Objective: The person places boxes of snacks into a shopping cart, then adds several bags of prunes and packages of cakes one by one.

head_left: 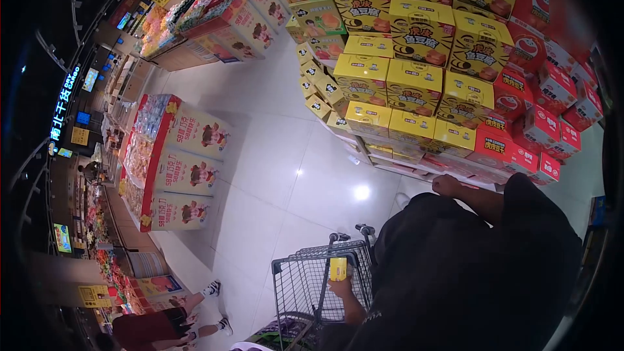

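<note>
My left hand [340, 286] grips a small yellow box [338, 268] above a dark wire shopping cart [296, 266]. The cart stands against my front, and dark bags with purple [283, 333] show at its lower end. Curled closed, my right hand [446, 186] hangs by the low edge of a display of stacked boxes, and nothing shows in it. Closest to that hand are yellow cartons [455, 135] and red cartons [520, 156], stacked in several tiers.
The picture lies sideways. Across the tiled floor [286, 175] stands a white and red bin [195, 175] of packaged goods. Farther off is another display [227, 19]. A person in dark clothes [149, 328] walks near the cart. Green cartons [315, 16] sit at the stack's far end.
</note>
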Action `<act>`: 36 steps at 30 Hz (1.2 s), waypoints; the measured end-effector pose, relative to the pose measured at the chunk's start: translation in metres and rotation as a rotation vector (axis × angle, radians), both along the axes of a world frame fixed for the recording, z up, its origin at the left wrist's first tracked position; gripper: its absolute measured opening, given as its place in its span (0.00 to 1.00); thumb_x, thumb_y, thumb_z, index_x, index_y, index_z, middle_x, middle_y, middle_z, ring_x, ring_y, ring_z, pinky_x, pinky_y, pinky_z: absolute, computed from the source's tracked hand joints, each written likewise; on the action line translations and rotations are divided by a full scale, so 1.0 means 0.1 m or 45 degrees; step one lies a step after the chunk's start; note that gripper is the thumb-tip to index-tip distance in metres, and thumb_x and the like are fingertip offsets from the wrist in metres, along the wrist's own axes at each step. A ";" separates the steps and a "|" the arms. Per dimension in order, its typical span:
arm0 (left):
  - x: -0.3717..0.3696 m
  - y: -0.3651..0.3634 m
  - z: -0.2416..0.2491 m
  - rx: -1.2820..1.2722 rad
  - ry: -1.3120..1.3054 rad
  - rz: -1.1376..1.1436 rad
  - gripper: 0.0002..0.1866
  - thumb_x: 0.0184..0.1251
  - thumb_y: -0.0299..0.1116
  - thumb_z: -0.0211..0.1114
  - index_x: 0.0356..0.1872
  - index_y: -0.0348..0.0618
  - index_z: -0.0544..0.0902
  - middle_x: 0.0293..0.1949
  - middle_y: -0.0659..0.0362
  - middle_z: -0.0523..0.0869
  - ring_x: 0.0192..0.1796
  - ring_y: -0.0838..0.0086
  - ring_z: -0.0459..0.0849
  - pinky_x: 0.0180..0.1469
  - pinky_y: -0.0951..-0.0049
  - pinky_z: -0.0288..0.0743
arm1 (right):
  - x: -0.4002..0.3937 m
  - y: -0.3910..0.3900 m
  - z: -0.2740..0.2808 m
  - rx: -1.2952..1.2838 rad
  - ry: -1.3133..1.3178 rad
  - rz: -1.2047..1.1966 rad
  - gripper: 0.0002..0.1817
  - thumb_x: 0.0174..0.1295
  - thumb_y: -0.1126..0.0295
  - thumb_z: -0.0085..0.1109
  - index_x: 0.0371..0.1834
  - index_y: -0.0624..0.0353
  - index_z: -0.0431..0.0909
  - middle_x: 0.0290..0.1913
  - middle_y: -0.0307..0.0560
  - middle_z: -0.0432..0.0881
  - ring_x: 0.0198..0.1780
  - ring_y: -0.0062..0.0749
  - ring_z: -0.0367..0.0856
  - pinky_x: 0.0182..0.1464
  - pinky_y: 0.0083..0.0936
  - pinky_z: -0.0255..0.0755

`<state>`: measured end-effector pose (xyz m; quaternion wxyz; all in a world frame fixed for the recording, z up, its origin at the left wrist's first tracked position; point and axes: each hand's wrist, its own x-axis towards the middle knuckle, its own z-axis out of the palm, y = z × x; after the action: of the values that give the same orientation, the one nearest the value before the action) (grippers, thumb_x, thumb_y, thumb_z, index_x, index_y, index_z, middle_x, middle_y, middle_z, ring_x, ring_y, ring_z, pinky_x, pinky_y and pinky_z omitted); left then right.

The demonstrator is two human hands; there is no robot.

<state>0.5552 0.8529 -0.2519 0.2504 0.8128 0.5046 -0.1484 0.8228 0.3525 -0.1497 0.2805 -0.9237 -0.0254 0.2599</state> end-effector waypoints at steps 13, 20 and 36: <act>1.29 -0.02 3.56 0.620 -0.802 -0.084 0.40 0.36 0.27 0.78 0.57 0.34 0.71 0.47 0.44 0.69 0.49 0.54 0.73 0.53 0.56 0.71 | -0.40 -0.39 -0.86 -0.104 0.243 0.127 0.12 0.45 0.64 0.64 0.32 0.57 0.86 0.39 0.56 0.85 0.45 0.51 0.84 0.49 0.44 0.78; 3.36 -0.81 4.34 -0.336 -1.421 -0.516 0.44 0.38 0.15 0.75 0.62 0.37 0.65 0.51 0.55 0.74 0.49 0.72 0.77 0.49 0.73 0.77 | -0.28 -0.19 -1.23 0.064 0.336 -0.068 0.13 0.46 0.61 0.65 0.33 0.56 0.86 0.38 0.54 0.86 0.41 0.49 0.86 0.45 0.42 0.79; 6.12 -2.50 4.78 -0.793 -1.211 -1.413 0.33 0.64 0.24 0.66 0.69 0.38 0.61 0.59 0.50 0.75 0.56 0.69 0.78 0.57 0.70 0.74 | -1.22 -0.55 -1.21 -0.264 0.389 0.056 0.02 0.51 0.65 0.67 0.27 0.47 0.88 0.24 0.36 0.86 0.24 0.26 0.86 0.34 0.28 0.82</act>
<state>1.1669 0.6029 0.2262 0.5443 0.8143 -0.2000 -0.0228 0.7004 0.2976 -0.2708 0.1787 -0.8966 0.0240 0.4045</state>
